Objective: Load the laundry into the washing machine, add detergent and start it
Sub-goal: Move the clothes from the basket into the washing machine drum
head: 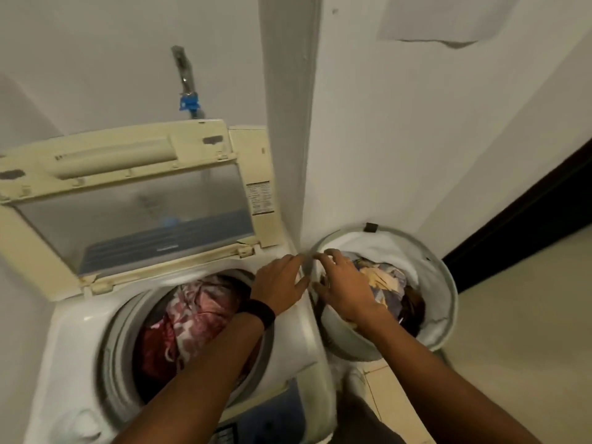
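A top-loading washing machine stands at the left with its lid raised. Red and white patterned laundry lies in the drum. To its right sits a round white laundry basket holding mixed clothes. My left hand, a dark band on its wrist, reaches over the machine's right edge toward the basket with fingers spread. My right hand is over the near side of the basket, fingers spread above the clothes. Neither hand plainly holds anything. The picture is blurred by motion.
A water tap with a blue fitting is on the wall behind the machine. A wall corner juts out between machine and basket. Tiled floor lies to the right, with a dark doorway beyond.
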